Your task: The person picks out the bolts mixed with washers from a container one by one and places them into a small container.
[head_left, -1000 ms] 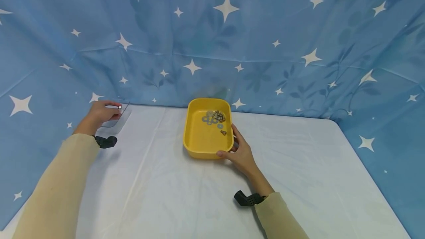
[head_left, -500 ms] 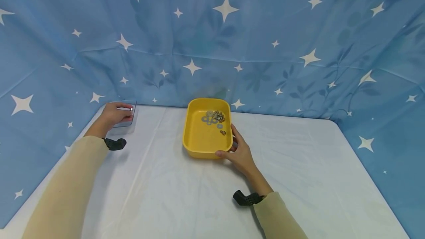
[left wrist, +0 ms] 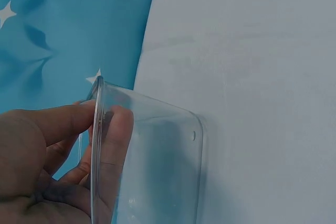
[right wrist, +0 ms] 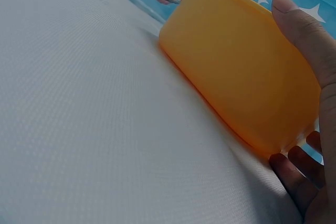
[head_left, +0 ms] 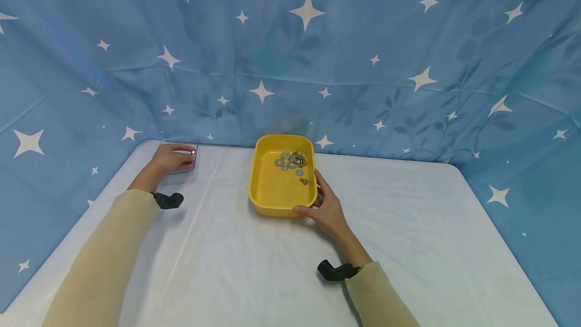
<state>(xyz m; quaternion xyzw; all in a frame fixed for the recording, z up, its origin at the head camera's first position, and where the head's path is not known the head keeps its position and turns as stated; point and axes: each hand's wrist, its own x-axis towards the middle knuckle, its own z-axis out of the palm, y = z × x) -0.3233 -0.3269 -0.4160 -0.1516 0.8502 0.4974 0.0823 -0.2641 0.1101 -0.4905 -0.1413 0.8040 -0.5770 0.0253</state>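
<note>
My left hand [head_left: 165, 161] pinches the rim of a clear plastic container [left wrist: 168, 166] at the table's far left; in the left wrist view, thumb and fingers lie on either side of its wall. A small bright spot shows at these fingertips in the head view; I cannot tell whether it is a glint. A yellow plastic tray [head_left: 274, 191] stands at the back middle, its near right corner gripped by my right hand [head_left: 331, 212]. Inside lie a small pile of screws [head_left: 298, 158], several flat washers [head_left: 280, 163] and a lone screw [head_left: 303, 181].
A white cloth [head_left: 245, 266] covers the table. Behind it and along both sides hangs a blue curtain [head_left: 281, 54] with white stars, close to the tray's far side. A black wrist device [head_left: 169, 201] sits on each arm.
My left hand has moved right along the table's back with the clear container, toward the yellow tray. The right hand keeps its grip on the tray, which has stayed in place.
</note>
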